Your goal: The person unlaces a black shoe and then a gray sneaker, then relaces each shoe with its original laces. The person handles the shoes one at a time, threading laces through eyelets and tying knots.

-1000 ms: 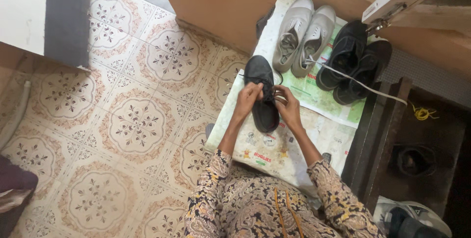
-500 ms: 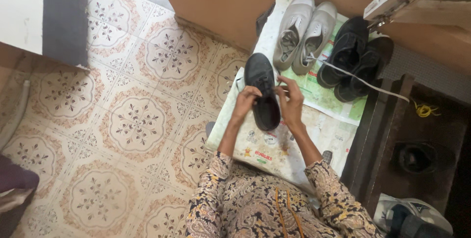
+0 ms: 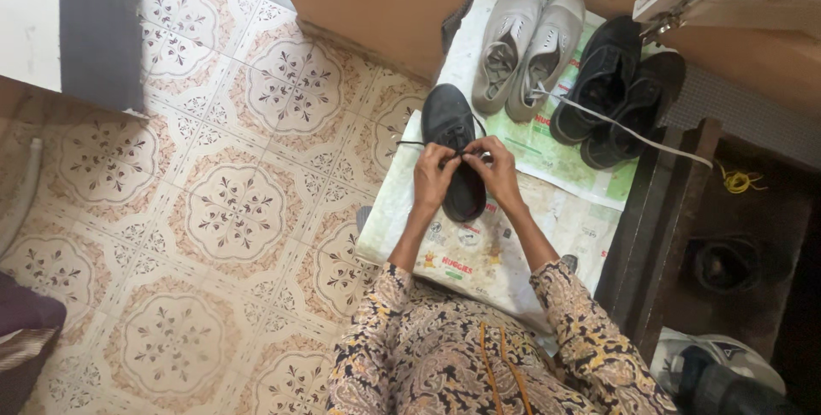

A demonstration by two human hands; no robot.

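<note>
Laces on the black shoe point(image 3: 453, 154) are mostly hidden under your fingers, so the knot itself can't be made out; only one thin end point(image 3: 410, 143) sticks out toward the left edge of the printed sheet point(image 3: 479, 261). Your left hand point(image 3: 434, 177) and right hand point(image 3: 491, 172) are both pinched shut on those laces over the middle of the shoe, covering its tongue. The shoe lies near the sheet's left edge, toe pointing away from you. Past it, at the sheet's far edge, sit a grey pair point(image 3: 528, 43) and a black pair point(image 3: 617, 94), with a pale strap point(image 3: 629, 131) lying across the black ones. At the bottom right corner of the view, a white-and-dark sneaker point(image 3: 718, 376) is cut off.
</note>
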